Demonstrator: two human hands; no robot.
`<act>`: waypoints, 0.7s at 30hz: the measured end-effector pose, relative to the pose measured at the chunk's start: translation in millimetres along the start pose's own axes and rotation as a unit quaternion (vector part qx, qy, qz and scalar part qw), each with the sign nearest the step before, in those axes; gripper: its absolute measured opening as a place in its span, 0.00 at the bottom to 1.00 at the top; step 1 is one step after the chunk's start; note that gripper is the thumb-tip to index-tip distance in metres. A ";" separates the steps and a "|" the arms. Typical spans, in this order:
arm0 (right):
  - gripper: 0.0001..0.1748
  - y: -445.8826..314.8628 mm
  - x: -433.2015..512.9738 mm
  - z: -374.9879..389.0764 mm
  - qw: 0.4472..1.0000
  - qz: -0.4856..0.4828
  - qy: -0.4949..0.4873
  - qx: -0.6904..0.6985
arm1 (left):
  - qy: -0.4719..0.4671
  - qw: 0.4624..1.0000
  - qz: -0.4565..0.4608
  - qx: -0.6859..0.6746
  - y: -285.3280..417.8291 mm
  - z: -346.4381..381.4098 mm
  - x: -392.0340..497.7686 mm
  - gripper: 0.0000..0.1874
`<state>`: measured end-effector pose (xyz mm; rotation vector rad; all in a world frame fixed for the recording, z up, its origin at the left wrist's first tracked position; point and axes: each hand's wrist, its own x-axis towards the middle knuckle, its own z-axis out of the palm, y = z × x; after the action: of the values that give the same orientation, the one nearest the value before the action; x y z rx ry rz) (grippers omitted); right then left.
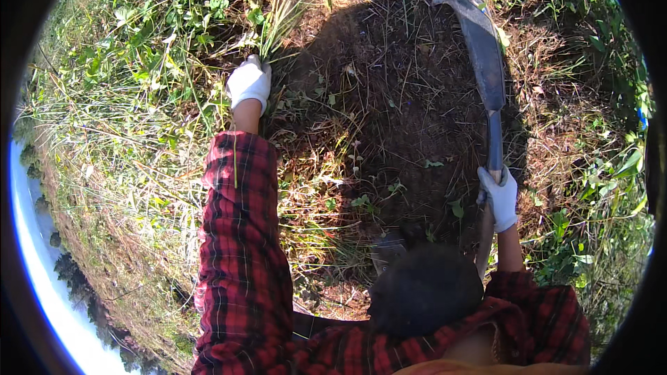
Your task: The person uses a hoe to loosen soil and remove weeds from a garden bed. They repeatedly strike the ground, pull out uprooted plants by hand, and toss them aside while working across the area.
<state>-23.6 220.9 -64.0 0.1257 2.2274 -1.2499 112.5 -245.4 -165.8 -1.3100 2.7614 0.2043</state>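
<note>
My left hand, in a white glove, closes around a tuft of long grass close to the ground. The blades fan out beyond its fingers, and their lower ends are hidden. On the right, my gloved right hand grips the wooden handle of a billhook. Its long dark metal blade points away from me and curves into a hook at the far end, to the left. A metal socket joins blade and handle. The handle's rear part runs back toward my body.
Cut stalks and dry litter cover the shaded soil between my hands. Leafy weeds grow at the far left, with more plants at the right. A dark rounded shape lies close to my body. Trees stand at the left rim.
</note>
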 end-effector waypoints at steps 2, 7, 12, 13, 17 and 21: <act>0.13 9.7 -34.5 2.5 1.000 -0.002 0.000 -0.001 | -0.029 0.998 -0.022 -0.057 0.4 1.0 2.9 0.19; 0.19 -19.7 -47.9 46.7 0.983 0.082 -0.157 0.047 | 0.007 0.986 -0.007 -0.168 -10.1 -4.5 2.8 0.23; 0.18 -90.2 16.1 108.4 0.976 0.010 -0.216 0.038 | -0.056 0.989 -0.023 -0.138 -1.0 -19.1 -6.7 0.29; 0.18 -104.6 27.6 114.9 0.972 -0.007 -0.232 0.035 | -0.063 0.985 -0.029 -0.157 1.0 -21.1 -7.7 0.30; 0.15 -118.1 69.5 143.6 0.966 -0.059 -0.244 -0.068 | -0.075 0.966 -0.050 -0.241 10.0 -17.4 -3.0 0.29; 0.14 -7.9 14.5 113.5 0.953 -0.020 -0.273 -0.132 | -0.080 0.976 -0.040 -0.199 10.9 -24.3 -12.2 0.25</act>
<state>11.1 122.1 -110.6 -0.3343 1.8839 -0.8578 111.4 -233.0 -139.3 -1.4076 2.6104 0.8534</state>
